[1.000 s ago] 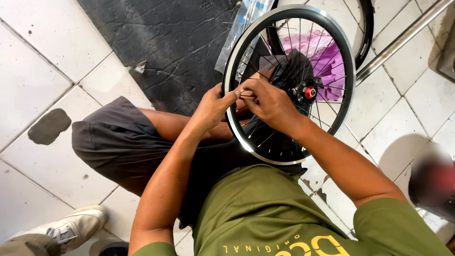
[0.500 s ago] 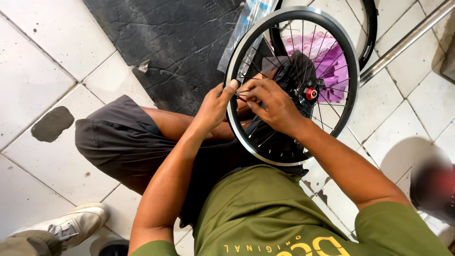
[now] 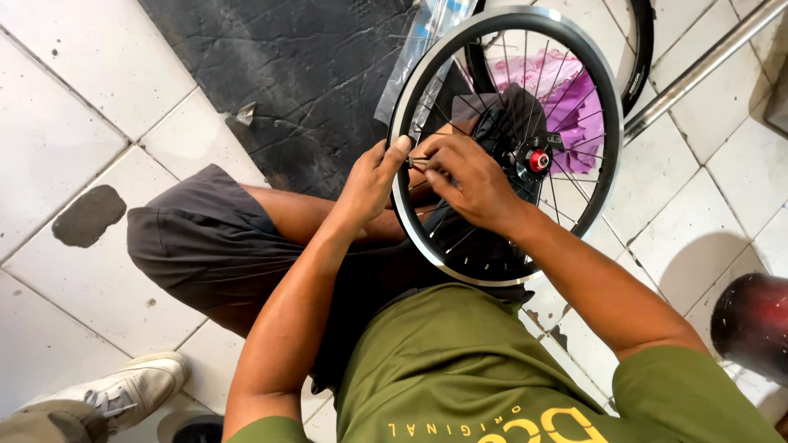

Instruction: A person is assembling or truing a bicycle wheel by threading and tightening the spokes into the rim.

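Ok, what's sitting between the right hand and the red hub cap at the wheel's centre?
In the head view, only thin spokes and a bit of the dark hub body cross the gap between the right hand and the red hub cap. Nothing else lies there.

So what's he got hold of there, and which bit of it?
A small bicycle wheel. The left hand grips its silver rim at the near left edge, thumb on top; the right hand pinches a spoke just inside that rim.

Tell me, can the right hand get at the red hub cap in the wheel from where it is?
Probably yes. The right hand rests on the spokes beside the red hub cap, on the wheel's near side, and nothing lies between them.
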